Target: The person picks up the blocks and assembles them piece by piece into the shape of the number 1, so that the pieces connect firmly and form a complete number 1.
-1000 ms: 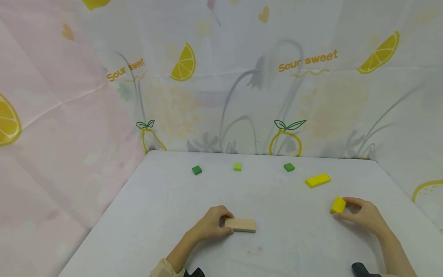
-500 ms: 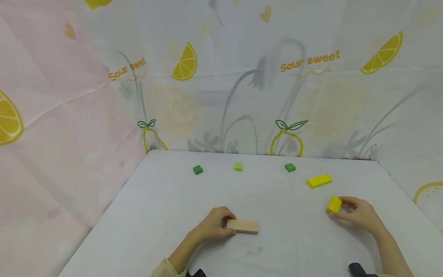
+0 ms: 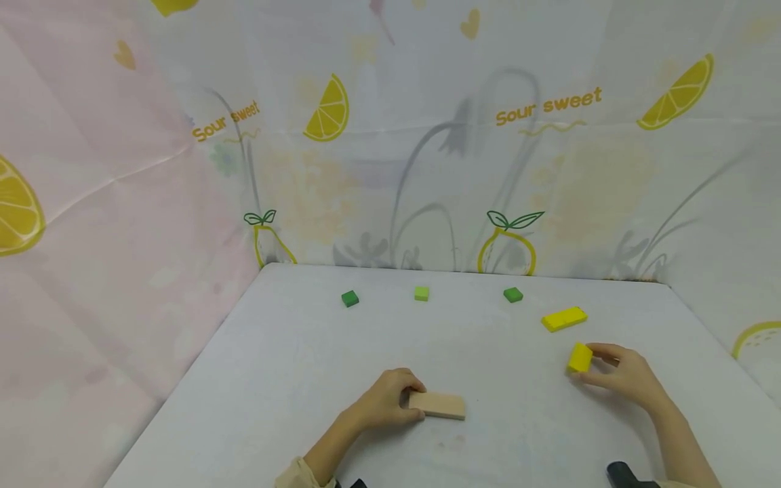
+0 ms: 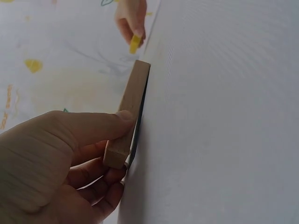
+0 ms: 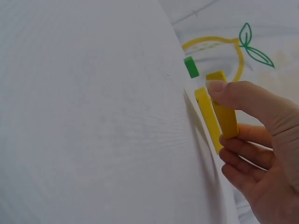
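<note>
My left hand [image 3: 387, 401] pinches the left end of a flat, plain wooden block [image 3: 441, 405] low over the white table. In the left wrist view the thumb presses one face of that wooden block [image 4: 131, 100] and the fingers curl behind it. Over on the right, my right hand [image 3: 628, 374] holds a small yellow block [image 3: 580, 358] between thumb and fingers. The right wrist view shows this yellow block [image 5: 225, 109] apart from the table, with a longer yellow block [image 5: 208, 119] beyond it.
That longer yellow block [image 3: 564, 319] lies behind my right hand. Along the back of the table [image 3: 293, 366] lie a dark green block [image 3: 350, 299], a light green block [image 3: 422, 293] and another green block [image 3: 513, 295]. A lemon-printed cloth [image 3: 390, 169] hangs behind.
My right hand has carried the small yellow block a little to the left. My left hand and the wooden block have shifted slightly right and nearer to me.
</note>
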Demonstrator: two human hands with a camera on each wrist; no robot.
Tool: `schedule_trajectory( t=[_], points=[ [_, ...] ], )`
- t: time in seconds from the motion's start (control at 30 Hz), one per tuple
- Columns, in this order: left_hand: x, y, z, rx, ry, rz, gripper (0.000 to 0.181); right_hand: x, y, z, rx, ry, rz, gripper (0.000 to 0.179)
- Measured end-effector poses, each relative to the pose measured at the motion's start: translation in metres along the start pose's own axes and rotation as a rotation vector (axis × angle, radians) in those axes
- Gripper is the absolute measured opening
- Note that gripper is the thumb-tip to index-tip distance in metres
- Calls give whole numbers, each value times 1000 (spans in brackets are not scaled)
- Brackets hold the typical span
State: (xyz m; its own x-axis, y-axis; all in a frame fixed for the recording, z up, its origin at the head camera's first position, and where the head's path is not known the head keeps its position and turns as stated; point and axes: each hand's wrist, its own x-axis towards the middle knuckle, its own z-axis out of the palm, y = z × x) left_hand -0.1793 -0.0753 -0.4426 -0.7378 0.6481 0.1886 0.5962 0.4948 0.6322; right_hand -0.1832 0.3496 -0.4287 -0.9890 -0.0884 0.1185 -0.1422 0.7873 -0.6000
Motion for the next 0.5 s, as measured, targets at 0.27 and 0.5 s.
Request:
schedule_trajectory(
  t=[0.27, 0.5],
  points=[
    [1, 8, 7, 20, -29, 3, 28, 2, -5, 5, 14, 1, -20, 63],
    [3, 10, 10, 54, -9, 7, 27, 4, -14, 12, 36, 9, -65, 61]
  ],
)
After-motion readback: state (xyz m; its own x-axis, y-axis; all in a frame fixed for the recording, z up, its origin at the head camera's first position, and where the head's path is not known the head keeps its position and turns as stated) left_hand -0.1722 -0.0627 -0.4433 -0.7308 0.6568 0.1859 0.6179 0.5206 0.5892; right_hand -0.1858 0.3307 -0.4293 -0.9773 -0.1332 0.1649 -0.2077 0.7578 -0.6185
